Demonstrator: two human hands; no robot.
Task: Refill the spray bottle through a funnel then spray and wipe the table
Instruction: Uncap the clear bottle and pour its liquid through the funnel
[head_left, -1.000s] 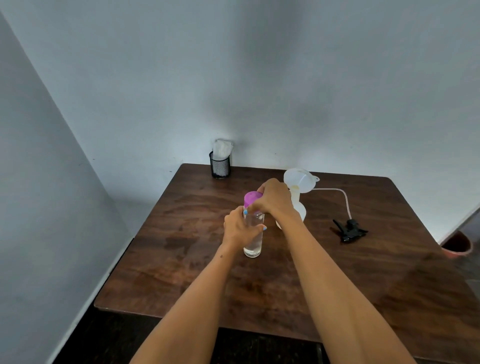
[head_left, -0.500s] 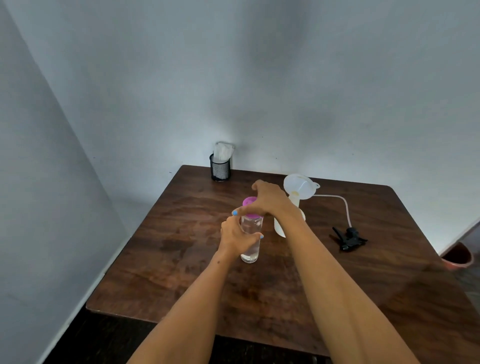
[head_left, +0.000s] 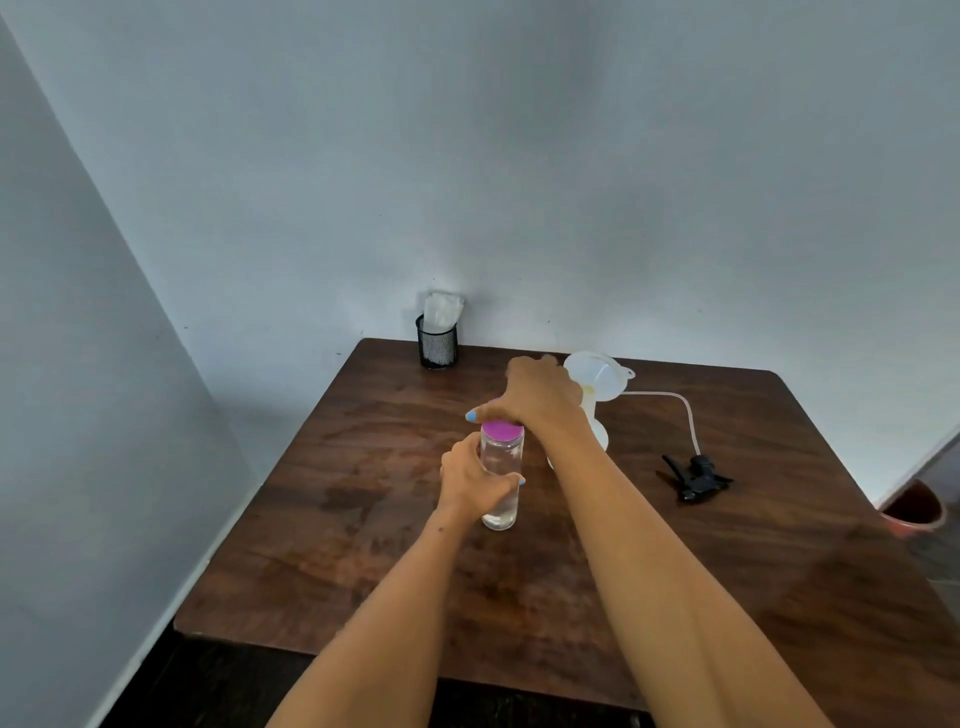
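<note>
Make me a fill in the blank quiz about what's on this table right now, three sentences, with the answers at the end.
1. The left hand grips a clear bottle whose cap is ____ in colour.
2. A white funnel sits in the neck of the ____ bottle.
3. The black trigger sprayer lies on the ____, apart from its bottle.

Answers: pink; spray; table

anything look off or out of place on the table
Only the black spray head: it lies on its side on the table, tube trailing, off the white bottle, which holds a funnel. No spill shows.
</note>
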